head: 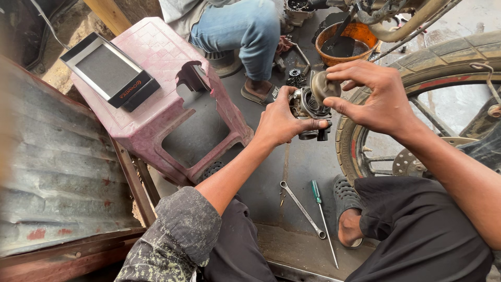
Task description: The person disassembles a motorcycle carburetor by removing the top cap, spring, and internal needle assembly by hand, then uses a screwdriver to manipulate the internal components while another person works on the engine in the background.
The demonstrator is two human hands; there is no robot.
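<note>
My left hand is closed around a small grimy metal engine part, fingers wrapped under its dark body and thumb on the near side, holding it up over the workshop floor. My right hand pinches a round, dull-brass cap between thumb and fingertips, tilted and touching the top of that part, where a coiled spring shows in the opening. Both hands meet just in front of a motorcycle wheel, its worn tyre and spokes filling the right side, with a perforated brake disc low at the hub.

On the oily concrete below my hands lie a slim spanner and a green-handled screwdriver, side by side and near my sandalled foot. To the left stands a cracked pink plastic stool, one side broken open, bearing a shallow black box with a grey lining. Rusted corrugated sheet edges the far left.

Beyond my hands another person sits in blue jeans, one sandalled foot on the floor. Beside them, an orange bowl holds black oil, under the curve of a motorcycle's exhaust pipe.
</note>
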